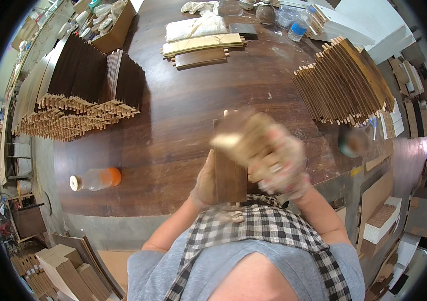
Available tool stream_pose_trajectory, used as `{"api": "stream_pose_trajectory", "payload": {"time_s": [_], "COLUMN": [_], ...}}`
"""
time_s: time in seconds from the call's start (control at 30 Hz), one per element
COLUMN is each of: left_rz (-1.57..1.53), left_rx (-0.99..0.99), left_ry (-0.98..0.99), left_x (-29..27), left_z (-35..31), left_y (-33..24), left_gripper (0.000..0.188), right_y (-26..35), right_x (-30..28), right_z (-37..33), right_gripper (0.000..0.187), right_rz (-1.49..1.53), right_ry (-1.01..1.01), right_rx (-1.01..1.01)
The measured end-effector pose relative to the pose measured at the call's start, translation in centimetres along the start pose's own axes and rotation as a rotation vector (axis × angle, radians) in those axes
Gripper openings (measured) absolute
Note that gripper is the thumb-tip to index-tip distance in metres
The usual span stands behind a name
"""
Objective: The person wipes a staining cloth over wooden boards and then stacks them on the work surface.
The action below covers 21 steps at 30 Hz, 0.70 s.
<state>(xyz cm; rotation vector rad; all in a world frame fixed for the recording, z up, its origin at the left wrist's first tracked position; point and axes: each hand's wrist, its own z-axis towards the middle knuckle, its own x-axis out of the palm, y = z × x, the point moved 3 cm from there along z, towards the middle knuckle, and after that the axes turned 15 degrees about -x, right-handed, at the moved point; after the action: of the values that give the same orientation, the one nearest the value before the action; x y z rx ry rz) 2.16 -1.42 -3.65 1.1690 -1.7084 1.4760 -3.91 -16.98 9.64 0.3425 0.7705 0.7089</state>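
Gripping flat brown wooden panel (231,183) by its side, near edge of bench (173,135): left hand (205,179) | white-gloved right hand (282,168): clenched round blurred tan-brown object (246,138)

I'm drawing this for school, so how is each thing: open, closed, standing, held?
Wooden panel: partly covered
Left hand: gloved, against the panel
Brown thing: held, too blurred to name
Right hand: gloved, blurred, holding it
Orange-bottomed bottle: capped
Blue-labelled bottle: capped, upright
Cardboard box: open, things inside
Left panels: stacked
Right panels: lined up
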Motion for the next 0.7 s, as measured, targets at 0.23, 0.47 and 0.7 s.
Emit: {"api": "stream_pose_trajectory", "payload": {"time_s": [0.23,0.47,0.7], "left_rz": [0.505,-0.322,-0.137], "left_rx": [-0.059,-0.178,-0.034], "left_ry": [-0.06,0.08,-0.157], "left_x": [-2.3,0.8,-0.8], "left_z": [0.4,-1.2,0.5], "left_y": [1.4,0.5,0.1], "left_gripper": [0.068,0.074,0.072], "right_y": [-2.4,-12.1,-1.7], "right_x": [7.2,-1.0,3.6], "right_z": [0.5,3.6,1.3], "right_gripper": [0.039,0.045,0.067], "right_rz": [-0.413,-0.018,-0.257], "right_ry": [0.124,-0.303,0.005], "right_rx": [-0.339,0.125,-0.332]}}
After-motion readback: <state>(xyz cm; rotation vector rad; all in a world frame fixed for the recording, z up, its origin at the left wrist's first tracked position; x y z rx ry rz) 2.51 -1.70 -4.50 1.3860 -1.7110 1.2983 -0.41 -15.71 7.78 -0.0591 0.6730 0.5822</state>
